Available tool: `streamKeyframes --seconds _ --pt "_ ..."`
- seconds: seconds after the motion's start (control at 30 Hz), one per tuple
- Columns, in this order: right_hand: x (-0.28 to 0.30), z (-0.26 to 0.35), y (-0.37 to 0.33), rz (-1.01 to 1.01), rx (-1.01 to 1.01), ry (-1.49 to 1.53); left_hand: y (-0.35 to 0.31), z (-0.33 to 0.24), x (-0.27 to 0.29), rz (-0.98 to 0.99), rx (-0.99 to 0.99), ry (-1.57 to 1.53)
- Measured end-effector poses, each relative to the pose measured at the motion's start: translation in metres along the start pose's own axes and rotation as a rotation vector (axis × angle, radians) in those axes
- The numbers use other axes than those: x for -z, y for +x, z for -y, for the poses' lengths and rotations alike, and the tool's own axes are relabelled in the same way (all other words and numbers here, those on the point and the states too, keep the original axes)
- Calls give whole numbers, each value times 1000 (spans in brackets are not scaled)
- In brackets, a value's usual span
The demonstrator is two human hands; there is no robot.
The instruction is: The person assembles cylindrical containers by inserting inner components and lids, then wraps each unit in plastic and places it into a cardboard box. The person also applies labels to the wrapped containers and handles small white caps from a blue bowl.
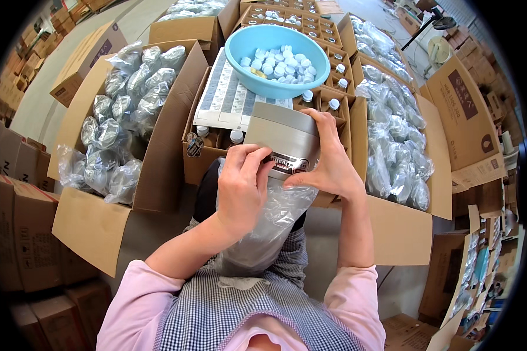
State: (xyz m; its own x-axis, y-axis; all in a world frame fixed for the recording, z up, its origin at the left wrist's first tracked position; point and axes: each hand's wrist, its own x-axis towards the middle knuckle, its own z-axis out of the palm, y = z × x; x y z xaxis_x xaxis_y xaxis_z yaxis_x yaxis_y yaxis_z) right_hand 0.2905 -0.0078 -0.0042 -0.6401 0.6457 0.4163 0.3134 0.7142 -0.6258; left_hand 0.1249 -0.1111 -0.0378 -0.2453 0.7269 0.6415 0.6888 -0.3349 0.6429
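Grey container (284,130): between the hands, at twelve o'clock from the apron (222,319).
Left hand (240,186): fingertips bunched at the dark label (288,163); whether they pinch it, I cannot tell.
Right hand (335,161): wrapped around the three-o'clock side, gripping.
Clear bag (266,225): just below, at six o'clock.
Label step: seemingly positioning or smoothing; next move calls for steady support and even fingertip pressure.

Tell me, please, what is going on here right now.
The person's right hand grips the right side of a rounded silver-grey container, while the left hand has its fingers at the left end of the container's dark label. A clear plastic bag hangs just below. Ahead, a round light-blue plastic basin holds pale caps. Open brown cardboard boxes on either side hold plastic-wrapped silver items.
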Motion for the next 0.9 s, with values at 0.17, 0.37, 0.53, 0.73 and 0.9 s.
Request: streamKeyframes --seconds 0.17,0.37,0.53,0.73,0.9 --pt "0 -3 -2 -2 -9 8 7 -1 0 45 -38 36" --pt "1 -3 -2 5 -2 15 7 -4 9 167 4 -103" --pt "14 -1 -1 77 67 24 33 -4 16 284 -188 -94" --pt "11 5 2 78 54 3 37 -14 18 336 -352 138" --pt "9 5 3 67 102 -25 51 -12 23 551 -346 159"
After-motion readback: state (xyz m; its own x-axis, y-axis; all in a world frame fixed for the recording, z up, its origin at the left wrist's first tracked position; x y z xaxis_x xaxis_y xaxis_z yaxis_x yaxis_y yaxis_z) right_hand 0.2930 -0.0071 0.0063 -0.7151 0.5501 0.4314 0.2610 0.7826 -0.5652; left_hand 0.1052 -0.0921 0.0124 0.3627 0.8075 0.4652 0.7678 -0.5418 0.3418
